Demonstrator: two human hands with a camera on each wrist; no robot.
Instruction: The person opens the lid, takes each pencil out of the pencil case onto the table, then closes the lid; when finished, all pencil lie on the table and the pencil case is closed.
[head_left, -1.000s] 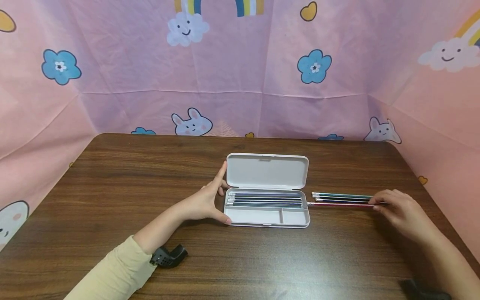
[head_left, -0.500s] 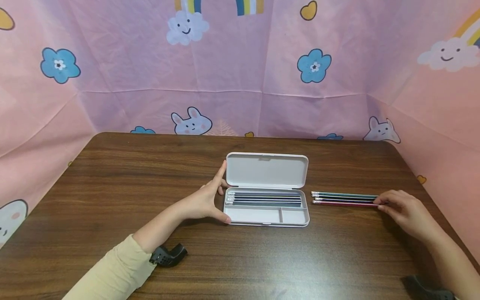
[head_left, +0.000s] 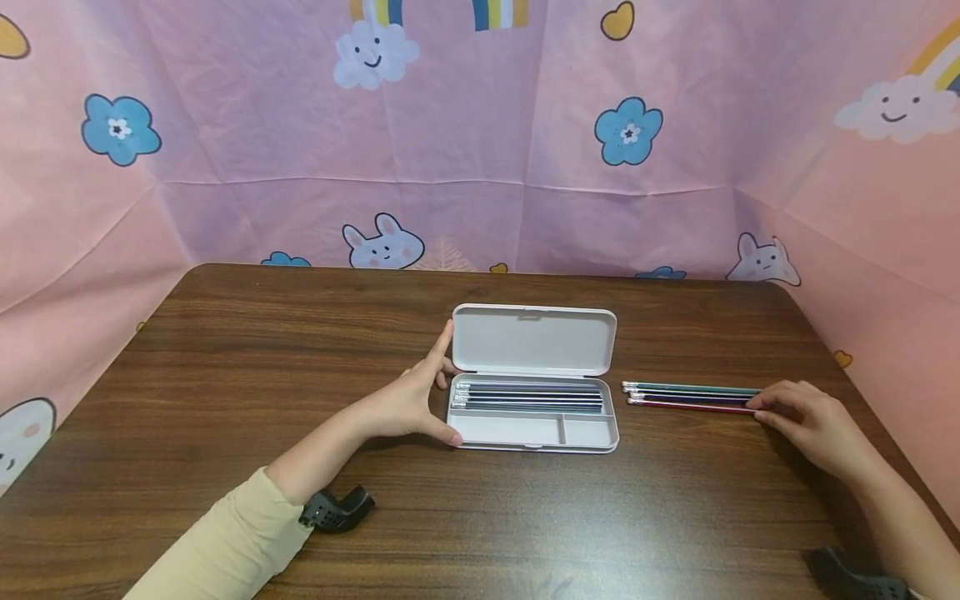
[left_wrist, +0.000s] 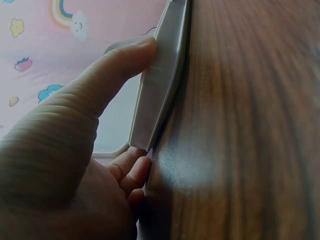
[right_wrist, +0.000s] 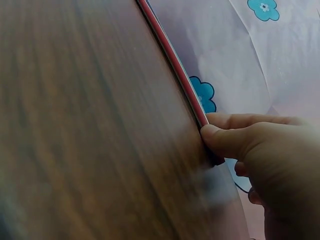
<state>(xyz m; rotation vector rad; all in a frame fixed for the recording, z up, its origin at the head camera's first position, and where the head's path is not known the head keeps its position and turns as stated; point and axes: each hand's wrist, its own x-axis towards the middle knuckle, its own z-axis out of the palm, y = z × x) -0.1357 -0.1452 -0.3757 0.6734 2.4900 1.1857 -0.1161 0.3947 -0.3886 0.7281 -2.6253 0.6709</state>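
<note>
Slim red pencil [head_left: 692, 407] farther right

Tabletop [head_left: 555, 533] glare, dimmer wrist views, soft blur

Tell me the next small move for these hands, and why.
I'd probably have the right hand lift the red pencil toward the open case: it pinches that pencil near one end, and other pencils lie inside the case.

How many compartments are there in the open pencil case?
3: the long rear compartment, which holds pencils; the wide front-left compartment; the small front-right compartment. Pencils could hide a low divider.
</note>
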